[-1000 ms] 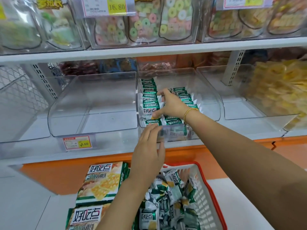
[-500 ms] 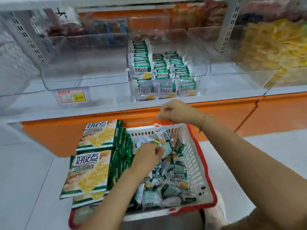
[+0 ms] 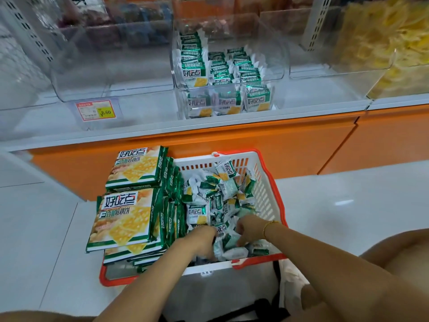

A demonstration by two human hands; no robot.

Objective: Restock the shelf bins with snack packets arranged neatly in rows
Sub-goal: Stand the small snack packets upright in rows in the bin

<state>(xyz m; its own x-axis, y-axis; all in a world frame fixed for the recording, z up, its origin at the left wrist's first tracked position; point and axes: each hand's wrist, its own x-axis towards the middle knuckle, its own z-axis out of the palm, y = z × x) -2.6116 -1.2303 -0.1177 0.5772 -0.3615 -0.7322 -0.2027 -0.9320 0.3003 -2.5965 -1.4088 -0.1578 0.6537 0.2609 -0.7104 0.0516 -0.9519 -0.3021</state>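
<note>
Progress: I see the middle bin (image 3: 228, 66) on the shelf (image 3: 301, 105) partly filled, three rows of green snack packets (image 3: 220, 73) standing front to back, the left row stacked higher than the other two.
Left to do: plenty, I judge. The clear bin to its left (image 3: 111, 73) looks bare, and the basket (image 3: 264, 182) holds a deep heap of loose packets (image 3: 216, 196).
Left hand: down in the near end of the basket (image 3: 203, 237), fingers curled into the heap; whether they have closed on a packet I cannot tell.
Right hand: beside it (image 3: 248, 228), gold bracelet (image 3: 269, 227) at the wrist, fingers bent down among the wrappers, grip hidden too.
Packets versus fingers: touching, heaped around and between both hands.
Boxes: flat green cartons (image 3: 130, 219) stacked at the basket's left side, untouched.
Next call: gather a handful, lift to the middle bin.
</note>
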